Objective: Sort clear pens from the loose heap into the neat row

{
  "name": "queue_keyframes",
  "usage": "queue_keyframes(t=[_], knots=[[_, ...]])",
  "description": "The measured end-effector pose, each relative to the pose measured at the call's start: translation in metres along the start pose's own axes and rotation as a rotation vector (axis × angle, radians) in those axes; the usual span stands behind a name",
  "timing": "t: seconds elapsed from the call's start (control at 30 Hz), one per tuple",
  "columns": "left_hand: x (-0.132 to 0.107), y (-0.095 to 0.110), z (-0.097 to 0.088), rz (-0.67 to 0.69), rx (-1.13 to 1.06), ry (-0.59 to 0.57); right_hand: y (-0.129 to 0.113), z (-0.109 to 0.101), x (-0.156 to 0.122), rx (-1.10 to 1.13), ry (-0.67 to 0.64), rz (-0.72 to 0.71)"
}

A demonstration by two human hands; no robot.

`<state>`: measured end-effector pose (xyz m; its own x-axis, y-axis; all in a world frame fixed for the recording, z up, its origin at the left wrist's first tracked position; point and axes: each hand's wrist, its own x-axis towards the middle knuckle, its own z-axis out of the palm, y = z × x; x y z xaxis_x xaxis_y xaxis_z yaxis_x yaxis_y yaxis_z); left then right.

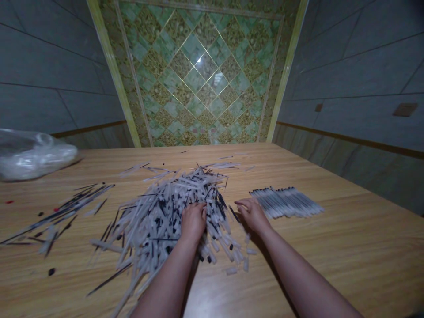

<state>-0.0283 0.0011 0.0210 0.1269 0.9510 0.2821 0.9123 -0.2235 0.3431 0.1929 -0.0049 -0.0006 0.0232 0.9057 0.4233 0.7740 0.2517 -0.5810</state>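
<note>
Left hand (pixel 193 221) on pen pile (pixel 155 216), right hand (pixel 252 213) at its edge.

Lighting is dim, cool and even, with one small glare spot on the glossy tiled panel (pixel 198 59) well behind the pile of pen parts (pixel 159 212) and a faint sheen on the table (pixel 331 247) just in front of the pile. Shadows are soft and weak: a dark band lies along the left side of the right forearm (pixel 298 274), right of the pile, so light falls from above and the right. The pile's middle is fairly sharp, while the plastic bag (pixel 29 154) and loose pieces far left of the pile are smeared, and wall lines bow towards the darker frame edges.
</note>
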Motion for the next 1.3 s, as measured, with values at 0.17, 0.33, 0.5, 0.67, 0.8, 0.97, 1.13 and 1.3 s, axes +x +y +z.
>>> queue_keyframes(t=[0.17, 0.33, 0.5, 0.67, 0.8, 0.97, 1.13, 1.3], knots=[[-0.001, -0.001, -0.009, -0.037, -0.005, 0.003, 0.013, 0.012, -0.01, 0.038, 0.067, 0.03], [0.007, 0.0, -0.009, -0.053, 0.027, 0.059, 0.022, 0.016, -0.016, 0.066, 0.088, 0.008], [0.035, 0.001, -0.007, -0.047, 0.079, 0.048, 0.019, 0.017, -0.017, 0.073, 0.07, 0.016], [0.082, -0.014, 0.0, -0.091, 0.194, 0.045, 0.015, 0.018, -0.019, 0.115, 0.077, -0.006], [0.11, -0.036, 0.007, -0.15, 0.233, -0.068, 0.015, 0.019, -0.02, 0.154, 0.07, -0.028], [0.11, -0.048, 0.013, -0.138, 0.221, -0.184, 0.017, 0.016, -0.021, 0.172, 0.048, -0.027], [0.085, -0.038, 0.015, -0.088, 0.217, -0.178, 0.018, 0.014, -0.022, 0.166, 0.018, -0.021], [0.062, -0.027, 0.01, -0.053, 0.221, -0.171, 0.019, 0.014, -0.023, 0.169, 0.006, -0.013]])
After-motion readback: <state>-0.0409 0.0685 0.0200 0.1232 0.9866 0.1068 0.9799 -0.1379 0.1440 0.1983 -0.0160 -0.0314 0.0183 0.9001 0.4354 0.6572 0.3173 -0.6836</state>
